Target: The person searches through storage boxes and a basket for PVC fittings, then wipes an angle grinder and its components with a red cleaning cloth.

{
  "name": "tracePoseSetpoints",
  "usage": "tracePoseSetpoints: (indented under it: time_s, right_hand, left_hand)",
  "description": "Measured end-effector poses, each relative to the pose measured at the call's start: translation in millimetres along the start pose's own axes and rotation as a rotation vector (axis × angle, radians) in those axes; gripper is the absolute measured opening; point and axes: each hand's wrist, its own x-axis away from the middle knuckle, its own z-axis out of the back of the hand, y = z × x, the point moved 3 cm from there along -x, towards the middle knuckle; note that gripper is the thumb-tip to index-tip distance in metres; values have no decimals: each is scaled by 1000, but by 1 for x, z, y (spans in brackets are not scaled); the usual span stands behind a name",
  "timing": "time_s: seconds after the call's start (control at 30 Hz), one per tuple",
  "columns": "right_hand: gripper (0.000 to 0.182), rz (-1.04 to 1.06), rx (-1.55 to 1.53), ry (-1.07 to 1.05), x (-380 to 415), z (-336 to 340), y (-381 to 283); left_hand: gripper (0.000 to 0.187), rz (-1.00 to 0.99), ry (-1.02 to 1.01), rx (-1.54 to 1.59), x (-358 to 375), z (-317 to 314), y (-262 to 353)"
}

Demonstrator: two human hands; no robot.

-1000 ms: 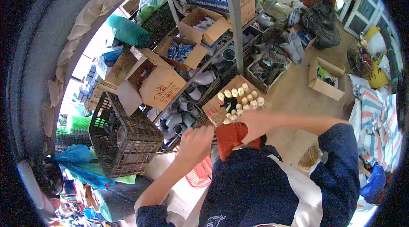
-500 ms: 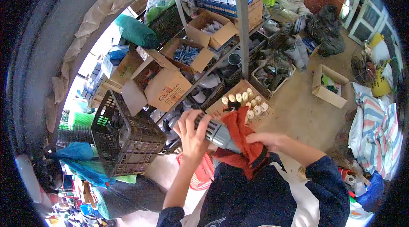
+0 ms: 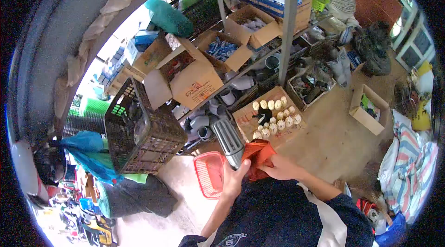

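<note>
A grey slotted plastic cylinder (image 3: 226, 135), tapering at its near end, stands tilted up and to the left in front of my body. My left hand (image 3: 234, 177) is closed around its narrow lower end, with the thumb close to a red cloth (image 3: 257, 154). My right hand (image 3: 282, 167) grips that cloth, bunched up right beside the cylinder. Just beyond the hands, cream-coloured fluted pieces (image 3: 279, 124) stand in rows on a flat cardboard sheet (image 3: 250, 124), with a small black object (image 3: 264, 116) among them.
A red plastic basket (image 3: 200, 175) sits on the floor at the left. Nearby is a black crate (image 3: 153, 142). Shelves behind a metal post (image 3: 289, 24) carry open cardboard boxes (image 3: 197, 87) and grey pipe fittings (image 3: 227, 96). Another open box (image 3: 371, 115) lies at the right.
My left hand has moved from the slotted far end of the cylinder down to its narrow end. The cylinder now points more upright, and the cloth is bunched smaller.
</note>
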Motion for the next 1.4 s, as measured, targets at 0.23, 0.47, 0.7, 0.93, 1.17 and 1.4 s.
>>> tracePoseSetpoints:
  time_s: [0.23, 0.47, 0.7, 0.93, 1.17, 1.4]
  right_hand:
    - [45, -168, -706, 189, 4, -15, 70]
    - [66, -56, -1115, 314, 53, 40, 88]
    - [71, 500, 757, 69, 39, 45, -77]
    - [69, 596, 1299, 71, -17, 30, -40]
    - [52, 181, 985, -141, -39, 26, -30]
    - [70, -124, 67, -355, -45, 15, 40]
  left_hand:
    - [47, -117, 109, 107, 1, 4, 14]
    - [31, -161, 187, -49, -10, 43, 20]
    - [36, 34, -266, -594, -13, 31, 32]
    - [33, -321, -546, -1084, -16, -16, 59]
    - [29, -401, -519, -1603, -38, 7, 35]
    - [26, -962, -587, -1597, -70, 21, 3]
